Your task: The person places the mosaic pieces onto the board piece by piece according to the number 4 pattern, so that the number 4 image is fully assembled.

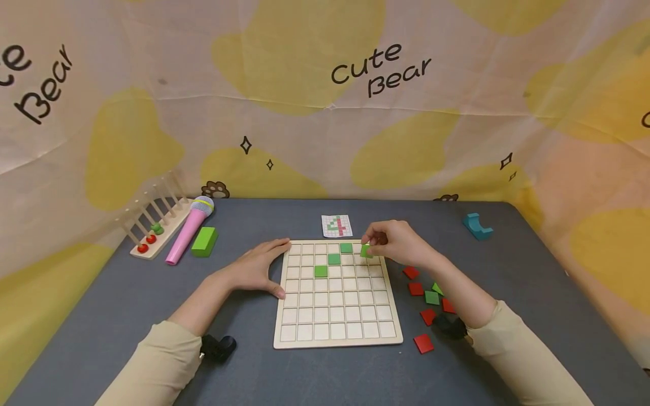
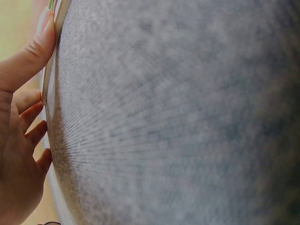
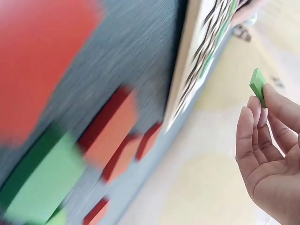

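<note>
A white wooden grid board point(image 1: 337, 343) lies flat in the middle of the table. Three green square tiles sit in its cells in a diagonal, one of them a tile point(image 1: 321, 271) at the lower left. My right hand point(image 1: 393, 242) pinches another green tile point(image 3: 257, 85) between thumb and fingers above the board's top right cells. My left hand point(image 1: 254, 268) rests along the board's left edge, its thumb and fingertips touching the rim, as the left wrist view also shows. Behind the board lies a small pattern card point(image 1: 336, 226) with green and red squares.
Loose red tiles point(image 1: 424, 343) and green tiles point(image 1: 431, 298) are scattered right of the board. A teal curved block point(image 1: 477, 226) lies at the back right. At the left are a pink toy microphone point(image 1: 184, 234), a green block point(image 1: 204, 242) and a wooden peg rack point(image 1: 165, 225).
</note>
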`<state>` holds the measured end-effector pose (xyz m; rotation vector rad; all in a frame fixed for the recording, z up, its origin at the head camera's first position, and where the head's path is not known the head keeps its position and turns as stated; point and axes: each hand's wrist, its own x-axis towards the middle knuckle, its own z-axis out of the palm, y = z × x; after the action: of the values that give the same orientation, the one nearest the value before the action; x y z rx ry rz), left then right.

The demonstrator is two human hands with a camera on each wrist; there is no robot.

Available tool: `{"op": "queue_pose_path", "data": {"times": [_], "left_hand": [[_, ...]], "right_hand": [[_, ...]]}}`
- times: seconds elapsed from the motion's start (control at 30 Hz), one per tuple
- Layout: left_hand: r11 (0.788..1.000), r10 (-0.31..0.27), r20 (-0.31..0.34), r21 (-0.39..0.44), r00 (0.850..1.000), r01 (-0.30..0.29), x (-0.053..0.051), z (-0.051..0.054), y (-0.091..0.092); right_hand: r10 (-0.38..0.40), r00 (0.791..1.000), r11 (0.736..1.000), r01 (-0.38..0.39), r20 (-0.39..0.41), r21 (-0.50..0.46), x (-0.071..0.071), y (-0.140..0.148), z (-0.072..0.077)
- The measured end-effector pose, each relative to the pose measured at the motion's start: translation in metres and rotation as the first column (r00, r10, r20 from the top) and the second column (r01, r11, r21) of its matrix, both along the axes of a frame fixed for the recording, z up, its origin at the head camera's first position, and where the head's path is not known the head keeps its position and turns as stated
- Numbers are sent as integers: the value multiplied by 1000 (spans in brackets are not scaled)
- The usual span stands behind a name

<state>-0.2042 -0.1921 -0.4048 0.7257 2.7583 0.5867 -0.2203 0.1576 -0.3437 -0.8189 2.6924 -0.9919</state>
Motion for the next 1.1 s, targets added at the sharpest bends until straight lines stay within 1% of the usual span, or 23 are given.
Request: {"op": "queue_pose_path", "data": {"times": [0.17, 0.33, 0.53, 0.87, 0.93, 1.1], "left_hand": [[1000, -3, -8, 1, 1000, 3, -1, -1, -1], [1000, -11, -16, 4, 1000, 11, 0, -1, -1], [1000, -11, -10, 6, 1000, 12, -1, -1, -1], [999, -18, -19, 28, 1000, 18, -2, -4, -2], [999, -15, -14, 28, 1000, 15, -2, -4, -3], [1000, -17, -17, 21, 1000, 17, -2, -2, -3]], "right_hand": [[57, 998, 998, -57, 5, -24, 5, -25, 1], [109, 994, 994, -108, 19, -32, 6, -47, 1], [130, 991, 991, -129, 34, -33, 6, -69, 2], [185, 982, 982, -184, 25, -47, 1, -94, -4], [192, 981, 981, -190, 32, -49, 0, -99, -5], [215, 973, 976, -212, 79, -40, 2, -109, -8]]}}
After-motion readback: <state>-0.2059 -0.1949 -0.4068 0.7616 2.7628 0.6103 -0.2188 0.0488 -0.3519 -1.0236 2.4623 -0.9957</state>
